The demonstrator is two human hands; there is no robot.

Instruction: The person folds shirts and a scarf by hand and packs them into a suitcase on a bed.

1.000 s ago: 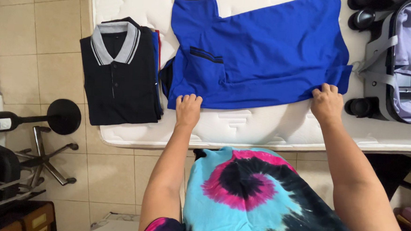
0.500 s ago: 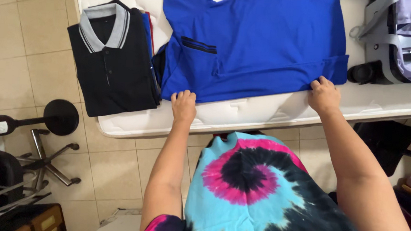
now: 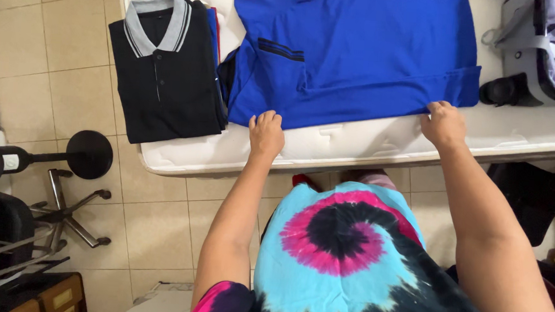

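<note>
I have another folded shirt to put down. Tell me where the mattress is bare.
One bare strip of mattress runs along the near edge, between the blue shirt and the mattress rim, from left hand to right hand. Left is crowded by the folded black polo stack, right by the open suitcase.

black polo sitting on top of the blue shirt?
No. The folded black polo lies beside the blue shirt on the mattress, to its left, topping its own small stack of folded clothes.

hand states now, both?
Left hand: fingers curled on the near edge of the blue shirt.
Right hand: gripping the same edge.
</note>
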